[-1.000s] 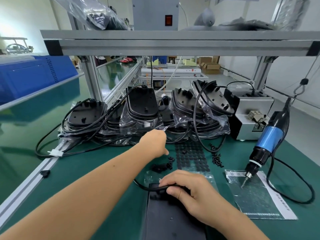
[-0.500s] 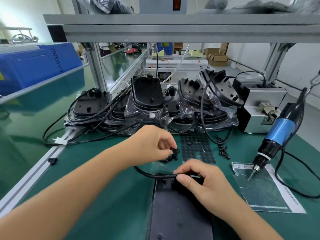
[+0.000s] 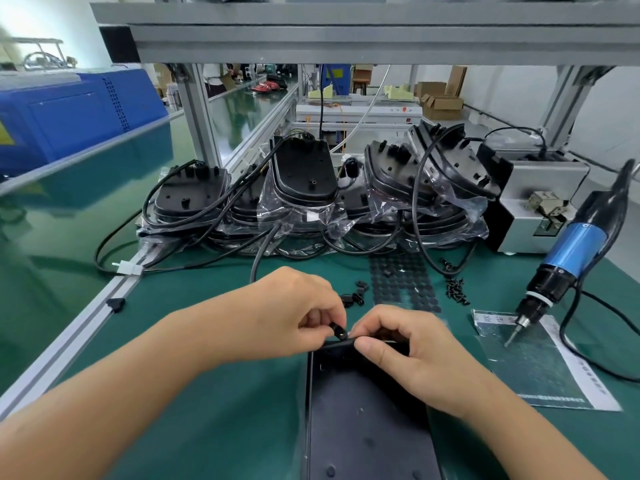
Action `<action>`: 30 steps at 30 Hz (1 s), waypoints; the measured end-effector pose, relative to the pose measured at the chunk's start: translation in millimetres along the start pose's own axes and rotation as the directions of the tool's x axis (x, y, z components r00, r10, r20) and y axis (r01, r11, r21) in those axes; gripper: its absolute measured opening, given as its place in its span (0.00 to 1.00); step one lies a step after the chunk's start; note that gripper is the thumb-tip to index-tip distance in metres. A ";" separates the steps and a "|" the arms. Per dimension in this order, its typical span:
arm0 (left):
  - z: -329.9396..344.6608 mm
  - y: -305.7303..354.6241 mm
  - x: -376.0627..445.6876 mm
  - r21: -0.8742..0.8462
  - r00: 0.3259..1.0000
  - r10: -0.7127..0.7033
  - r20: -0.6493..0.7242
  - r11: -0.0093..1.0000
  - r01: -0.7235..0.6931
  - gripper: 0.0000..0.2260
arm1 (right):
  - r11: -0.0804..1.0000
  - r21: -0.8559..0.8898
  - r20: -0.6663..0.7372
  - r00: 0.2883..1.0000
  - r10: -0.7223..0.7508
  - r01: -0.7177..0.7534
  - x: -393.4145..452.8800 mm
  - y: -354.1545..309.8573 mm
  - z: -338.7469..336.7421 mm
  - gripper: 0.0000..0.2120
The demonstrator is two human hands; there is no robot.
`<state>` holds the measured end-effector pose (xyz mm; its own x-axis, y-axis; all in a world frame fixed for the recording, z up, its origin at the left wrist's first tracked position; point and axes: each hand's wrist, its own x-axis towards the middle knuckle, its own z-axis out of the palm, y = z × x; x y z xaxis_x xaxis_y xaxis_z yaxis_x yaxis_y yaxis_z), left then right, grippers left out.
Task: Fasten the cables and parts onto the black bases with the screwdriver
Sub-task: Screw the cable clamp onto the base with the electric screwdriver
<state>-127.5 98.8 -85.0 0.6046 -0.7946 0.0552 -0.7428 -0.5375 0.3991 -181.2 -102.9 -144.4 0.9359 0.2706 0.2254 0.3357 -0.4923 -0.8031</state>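
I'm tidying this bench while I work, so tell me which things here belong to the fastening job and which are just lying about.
In use:
- black base under both hands
- small black clip, pinched by the left hand
- right hand, gripping the base's far edge
- blue screwdriver, hanging at the right
- loose screws
- spare clips

Lying about:
- bagged bases
- blue machine
- grey box

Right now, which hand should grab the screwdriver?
Right. The screwdriver hangs at the right side of the bench, nearer the right hand, which only steadies the black base. The left hand pinches the small clip and should keep it.
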 end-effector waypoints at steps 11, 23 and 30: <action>4.4 2.1 0.0 -0.041 1.000 0.025 -0.001 0.999 -0.025 0.09 | 1.000 -0.029 -0.041 0.999 0.006 -0.007 -1.8 -2.0 2.5 0.10; 23.5 -2.2 -7.1 -0.287 0.973 -0.166 -0.161 0.951 0.115 0.07 | 0.999 -0.008 -0.028 0.999 -0.038 0.038 -2.0 -0.2 2.5 0.08; 33.8 -3.3 -15.9 -0.256 0.958 -0.143 -0.247 0.963 0.078 0.06 | 1.000 0.008 -0.035 0.999 -0.025 0.026 -3.1 1.9 2.7 0.09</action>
<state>-144.5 103.7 -118.2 0.7570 -0.6146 0.2220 -0.5949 -0.5076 0.6232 -183.8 -102.4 -148.1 0.9302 0.2542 0.2646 0.3588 -0.4789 -0.8012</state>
